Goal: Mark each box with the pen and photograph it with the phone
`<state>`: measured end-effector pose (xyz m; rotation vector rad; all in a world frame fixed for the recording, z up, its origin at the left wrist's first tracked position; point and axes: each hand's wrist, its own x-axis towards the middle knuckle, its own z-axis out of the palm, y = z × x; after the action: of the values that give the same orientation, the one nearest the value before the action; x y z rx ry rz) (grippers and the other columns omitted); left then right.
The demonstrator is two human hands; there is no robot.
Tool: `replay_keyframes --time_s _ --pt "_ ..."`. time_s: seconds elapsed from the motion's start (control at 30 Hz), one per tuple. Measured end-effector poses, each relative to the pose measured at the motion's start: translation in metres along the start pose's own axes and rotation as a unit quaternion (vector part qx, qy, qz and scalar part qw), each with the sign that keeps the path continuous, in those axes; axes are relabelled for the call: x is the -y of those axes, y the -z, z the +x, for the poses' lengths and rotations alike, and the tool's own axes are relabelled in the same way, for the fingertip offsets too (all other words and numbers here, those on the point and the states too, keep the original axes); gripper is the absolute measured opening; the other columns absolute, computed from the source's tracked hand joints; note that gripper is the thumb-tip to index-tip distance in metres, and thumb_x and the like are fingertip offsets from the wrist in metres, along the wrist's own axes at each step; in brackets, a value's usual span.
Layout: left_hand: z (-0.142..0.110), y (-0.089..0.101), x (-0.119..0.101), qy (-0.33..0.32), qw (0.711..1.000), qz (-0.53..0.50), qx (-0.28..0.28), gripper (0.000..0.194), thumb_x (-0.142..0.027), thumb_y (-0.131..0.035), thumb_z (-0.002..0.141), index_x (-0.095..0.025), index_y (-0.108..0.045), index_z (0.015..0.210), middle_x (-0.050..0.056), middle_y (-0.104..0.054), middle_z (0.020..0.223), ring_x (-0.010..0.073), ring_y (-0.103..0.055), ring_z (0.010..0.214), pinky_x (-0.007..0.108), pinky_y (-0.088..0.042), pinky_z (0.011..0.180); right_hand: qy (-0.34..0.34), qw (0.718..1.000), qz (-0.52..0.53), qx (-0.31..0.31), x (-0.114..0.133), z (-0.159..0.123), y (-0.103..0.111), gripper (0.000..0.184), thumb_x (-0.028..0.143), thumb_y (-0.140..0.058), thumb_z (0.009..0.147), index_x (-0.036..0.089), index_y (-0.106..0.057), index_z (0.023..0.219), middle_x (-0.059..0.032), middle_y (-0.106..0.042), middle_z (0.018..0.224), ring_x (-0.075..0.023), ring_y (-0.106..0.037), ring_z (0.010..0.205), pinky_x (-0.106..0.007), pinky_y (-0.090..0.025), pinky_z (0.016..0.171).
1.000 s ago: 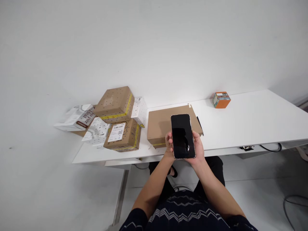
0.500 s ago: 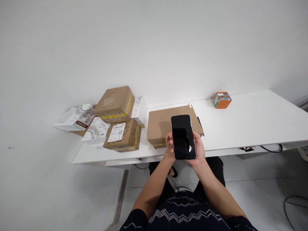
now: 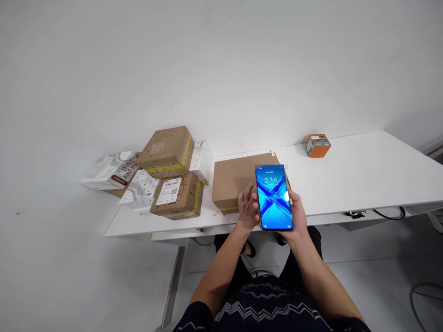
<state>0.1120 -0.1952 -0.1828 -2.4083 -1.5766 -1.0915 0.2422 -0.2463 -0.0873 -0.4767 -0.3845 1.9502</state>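
A smartphone [image 3: 274, 200] is lit with a blue lock screen that reads 2:14. My right hand [image 3: 296, 214] is wrapped around it from below and from the right, with fingertips showing along its left edge. My left hand [image 3: 247, 205] is just left of the phone, its fingers apart and slightly bent, holding nothing that I can see. Both hands are above the front edge of a flat brown cardboard box [image 3: 235, 177], which the phone partly covers.
On the left of the white table [image 3: 360, 180] stand two stacked brown parcels [image 3: 166, 145] with yellow tape, white dotted boxes [image 3: 138, 189] and a "Super Meal" box [image 3: 117, 168]. A small orange box [image 3: 318, 145] is near the wall. A black cable [image 3: 391, 214] hangs at the front edge.
The phone's screen has gone from black to lit. The phone and my right hand have shifted a little to the right, while my left hand has come away from its edge.
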Motion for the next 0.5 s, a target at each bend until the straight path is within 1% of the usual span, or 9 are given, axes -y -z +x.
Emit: replay_keyframes --time_s 0.07,0.13,0.2,0.23,0.3,0.37,0.4,0.43,0.5 --pt "0.002 0.013 -0.006 -0.057 0.998 0.035 -0.017 0.042 -0.037 -0.048 0.091 -0.028 -0.056 0.130 0.005 -0.064 0.128 0.0236 -0.050 0.127 0.037 -0.034 0.103 0.040 0.996 -0.056 -0.049 0.012 -0.014 0.011 0.053 0.058 -0.048 0.080 0.021 -0.062 0.115 -0.0101 -0.072 0.107 -0.0306 -0.067 0.098 -0.046 -0.055 0.080" --pt "0.002 0.026 -0.010 -0.091 0.991 0.087 -0.046 0.044 -0.037 -0.051 0.090 -0.026 -0.055 0.133 0.008 -0.062 0.130 0.0272 -0.048 0.127 0.042 -0.031 0.105 0.103 0.976 -0.143 -0.126 0.027 -0.027 0.030 0.056 0.061 -0.046 0.079 0.022 -0.061 0.116 -0.0106 -0.069 0.112 -0.0310 -0.066 0.099 -0.045 -0.054 0.078" --pt "0.001 0.039 -0.009 -0.072 0.985 0.136 -0.074 0.046 -0.041 -0.056 0.088 -0.027 -0.056 0.132 0.010 -0.060 0.131 0.0318 -0.046 0.127 0.049 -0.028 0.106 0.181 0.913 -0.281 -0.234 0.044 -0.037 0.055 0.058 0.060 -0.047 0.078 0.024 -0.056 0.123 -0.0101 -0.066 0.117 -0.0306 -0.063 0.102 -0.045 -0.052 0.080" --pt "0.000 0.045 -0.007 -0.047 0.983 0.155 -0.084 0.047 -0.044 -0.058 0.086 -0.029 -0.057 0.131 0.011 -0.059 0.132 0.0349 -0.044 0.128 0.054 -0.026 0.106 0.214 0.852 -0.373 -0.298 0.052 -0.040 0.069 0.058 0.058 -0.049 0.078 0.025 -0.055 0.126 -0.0097 -0.065 0.117 -0.0302 -0.062 0.103 -0.045 -0.051 0.081" --pt "-0.003 0.055 0.000 0.011 0.980 0.181 -0.083 0.050 -0.053 -0.062 0.082 -0.033 -0.061 0.127 0.014 -0.053 0.136 0.0423 -0.036 0.132 0.065 -0.021 0.104 0.228 0.669 -0.579 -0.406 0.065 -0.040 0.097 0.057 0.052 -0.053 0.078 0.025 -0.055 0.129 -0.0112 -0.062 0.118 -0.0316 -0.057 0.109 -0.047 -0.046 0.088" --pt "-0.003 0.063 0.008 0.067 0.979 0.184 -0.062 0.055 -0.061 -0.066 0.075 -0.035 -0.063 0.124 0.015 -0.045 0.142 0.0491 -0.026 0.135 0.074 -0.018 0.100 0.181 0.480 -0.724 -0.461 0.074 -0.034 0.124 0.055 0.047 -0.056 0.079 0.024 -0.056 0.129 -0.0151 -0.059 0.122 -0.0353 -0.053 0.111 -0.052 -0.041 0.091" --pt "-0.003 0.066 0.013 0.089 0.979 0.179 -0.050 0.057 -0.063 -0.067 0.072 -0.036 -0.064 0.123 0.015 -0.042 0.145 0.0516 -0.022 0.136 0.077 -0.017 0.098 0.157 0.409 -0.764 -0.474 0.077 -0.029 0.135 0.054 0.045 -0.056 0.080 0.024 -0.057 0.130 -0.0169 -0.057 0.123 -0.0364 -0.053 0.110 -0.054 -0.041 0.089" --pt "-0.002 0.068 0.017 0.106 0.978 0.173 -0.042 0.059 -0.064 -0.069 0.070 -0.037 -0.064 0.123 0.014 -0.039 0.146 0.0533 -0.019 0.136 0.079 -0.018 0.096 0.139 0.356 -0.789 -0.480 0.078 -0.023 0.145 0.053 0.043 -0.055 0.082 0.023 -0.056 0.131 -0.0186 -0.057 0.123 -0.0369 -0.053 0.108 -0.054 -0.041 0.087" --pt "0.002 0.070 0.026 0.116 0.980 0.159 -0.036 0.060 -0.064 -0.069 0.070 -0.036 -0.064 0.123 0.014 -0.039 0.146 0.0530 -0.017 0.136 0.078 -0.023 0.097 0.127 0.298 -0.815 -0.481 0.078 -0.012 0.161 0.052 0.041 -0.052 0.085 0.021 -0.055 0.133 -0.0211 -0.057 0.119 -0.0364 -0.054 0.104 -0.051 -0.042 0.082"
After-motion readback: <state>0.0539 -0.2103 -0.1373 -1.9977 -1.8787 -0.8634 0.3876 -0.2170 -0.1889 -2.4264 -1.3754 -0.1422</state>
